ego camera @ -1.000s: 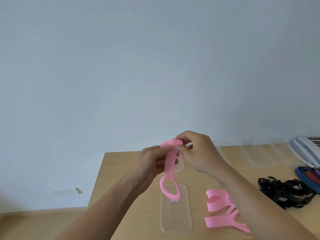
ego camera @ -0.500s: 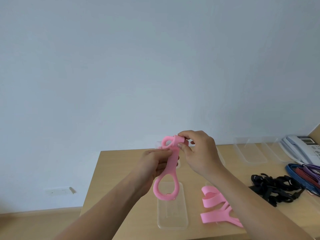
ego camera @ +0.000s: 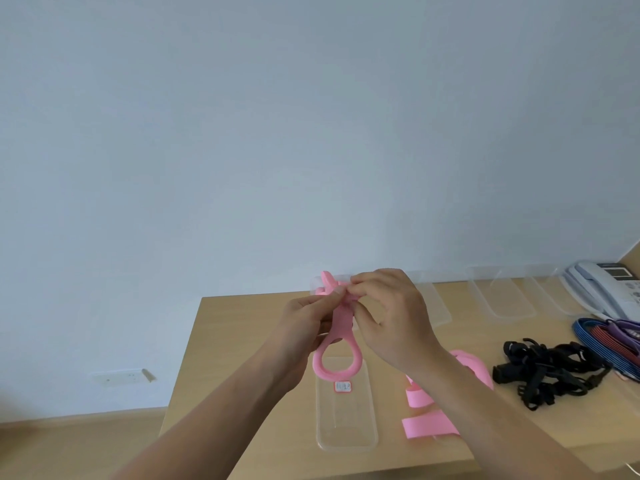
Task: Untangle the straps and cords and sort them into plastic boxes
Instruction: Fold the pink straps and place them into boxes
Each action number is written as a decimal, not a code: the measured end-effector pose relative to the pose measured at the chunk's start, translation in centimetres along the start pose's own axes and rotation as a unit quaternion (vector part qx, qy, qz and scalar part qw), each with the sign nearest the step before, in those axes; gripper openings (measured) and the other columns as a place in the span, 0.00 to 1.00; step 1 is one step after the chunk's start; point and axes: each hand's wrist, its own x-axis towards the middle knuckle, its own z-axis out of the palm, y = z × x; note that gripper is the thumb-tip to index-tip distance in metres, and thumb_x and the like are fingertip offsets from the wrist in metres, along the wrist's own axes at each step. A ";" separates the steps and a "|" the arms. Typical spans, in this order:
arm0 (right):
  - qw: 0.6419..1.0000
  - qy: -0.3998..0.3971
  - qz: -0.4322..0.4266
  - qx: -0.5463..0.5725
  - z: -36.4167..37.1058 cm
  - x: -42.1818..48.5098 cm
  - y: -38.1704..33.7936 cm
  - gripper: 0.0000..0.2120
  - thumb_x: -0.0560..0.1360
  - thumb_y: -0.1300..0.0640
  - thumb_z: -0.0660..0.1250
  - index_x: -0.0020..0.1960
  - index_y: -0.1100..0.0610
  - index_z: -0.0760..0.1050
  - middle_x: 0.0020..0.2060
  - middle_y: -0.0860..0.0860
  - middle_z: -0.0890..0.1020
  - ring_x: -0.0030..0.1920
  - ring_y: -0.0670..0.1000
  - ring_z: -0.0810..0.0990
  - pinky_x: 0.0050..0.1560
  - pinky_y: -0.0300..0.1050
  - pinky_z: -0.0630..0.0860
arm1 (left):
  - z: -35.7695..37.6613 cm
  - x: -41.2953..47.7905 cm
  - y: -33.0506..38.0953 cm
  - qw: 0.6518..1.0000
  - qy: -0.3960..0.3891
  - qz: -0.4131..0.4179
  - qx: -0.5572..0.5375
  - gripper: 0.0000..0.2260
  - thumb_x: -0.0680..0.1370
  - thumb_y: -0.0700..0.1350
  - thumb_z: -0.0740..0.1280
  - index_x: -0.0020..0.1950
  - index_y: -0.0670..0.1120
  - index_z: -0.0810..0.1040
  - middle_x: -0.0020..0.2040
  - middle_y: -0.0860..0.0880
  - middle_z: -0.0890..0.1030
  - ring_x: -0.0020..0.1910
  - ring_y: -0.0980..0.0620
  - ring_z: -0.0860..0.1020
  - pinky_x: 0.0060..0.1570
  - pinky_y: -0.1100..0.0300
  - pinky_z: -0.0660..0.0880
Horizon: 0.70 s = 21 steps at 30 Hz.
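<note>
I hold a pink strap [ego camera: 341, 334] up above the wooden table [ego camera: 242, 341]. Its lower end hangs as an oval loop, its upper end is bunched between my fingers. My left hand [ego camera: 304, 323] pinches the top from the left and my right hand [ego camera: 391, 317] pinches it from the right. Directly below the loop lies a clear plastic box [ego camera: 346, 414] with a small label. More pink straps [ego camera: 426, 414] lie to its right, partly hidden by my right forearm.
A tangle of black straps [ego camera: 547, 372] lies on the right of the table, with blue, red and purple cords [ego camera: 609, 341] beyond it. Clear plastic boxes [ego camera: 498, 296] line the back edge. A white desk phone [ego camera: 602, 285] sits at the far right.
My hands have come closer together at the strap's top, and the upper small loop is now bunched between the fingers. The view has shifted slightly left.
</note>
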 end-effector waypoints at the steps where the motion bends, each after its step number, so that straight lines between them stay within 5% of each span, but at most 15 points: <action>1: 1.000 -0.003 -0.005 0.001 -0.1 -0.1 0.0 0.10 0.68 0.68 0.74 0.46 0.57 0.85 0.45 0.48 0.85 0.50 0.54 0.80 0.51 0.45 0.77 | 0.0 0.1 -0.1 1.000 0.003 -0.002 -0.002 0.16 0.80 0.55 0.70 0.54 0.42 0.87 0.50 0.42 0.87 0.46 0.47 0.83 0.51 0.53 0.81; 6: 0.997 -0.025 0.071 0.029 -0.9 0.3 0.3 0.06 0.74 0.58 0.71 0.50 0.56 0.83 0.45 0.46 0.84 0.52 0.51 0.78 0.53 0.46 0.75 | -0.1 0.3 -0.5 0.999 0.005 0.008 0.041 0.09 0.82 0.47 0.70 0.52 0.44 0.88 0.50 0.39 0.86 0.47 0.46 0.82 0.59 0.44 0.80; 9: 0.985 -0.143 0.098 0.015 -1.1 1.0 1.0 0.08 0.76 0.58 0.69 0.55 0.54 0.82 0.52 0.47 0.82 0.57 0.49 0.75 0.59 0.46 0.73 | 0.0 0.3 -0.3 0.997 -0.009 0.031 0.076 0.08 0.82 0.43 0.69 0.54 0.47 0.88 0.52 0.42 0.87 0.49 0.48 0.83 0.58 0.46 0.81; 12: 0.971 -0.210 0.109 0.037 -1.4 1.3 0.9 0.04 0.77 0.57 0.67 0.48 0.50 0.80 0.43 0.41 0.81 0.46 0.41 0.77 0.46 0.38 0.72 | -0.5 0.3 0.0 0.996 -0.024 0.047 0.072 0.08 0.81 0.41 0.70 0.57 0.48 0.88 0.55 0.42 0.87 0.55 0.44 0.85 0.57 0.51 0.81; 16: 0.978 -0.158 0.116 0.072 -1.5 1.5 0.5 0.06 0.75 0.60 0.70 0.50 0.50 0.80 0.42 0.40 0.82 0.45 0.38 0.78 0.42 0.28 0.71 | -1.6 0.0 -0.2 0.994 -0.101 0.025 0.045 0.14 0.79 0.49 0.69 0.62 0.45 0.84 0.60 0.40 0.85 0.57 0.43 0.84 0.56 0.51 0.80; 21: 0.990 -0.092 0.093 0.056 -1.4 1.8 0.0 0.06 0.73 0.61 0.73 0.49 0.53 0.81 0.43 0.43 0.83 0.44 0.46 0.79 0.45 0.41 0.75 | -1.8 0.2 -1.1 0.993 -0.120 -0.007 -0.004 0.21 0.80 0.55 0.69 0.63 0.41 0.83 0.61 0.36 0.84 0.61 0.38 0.83 0.67 0.42 0.77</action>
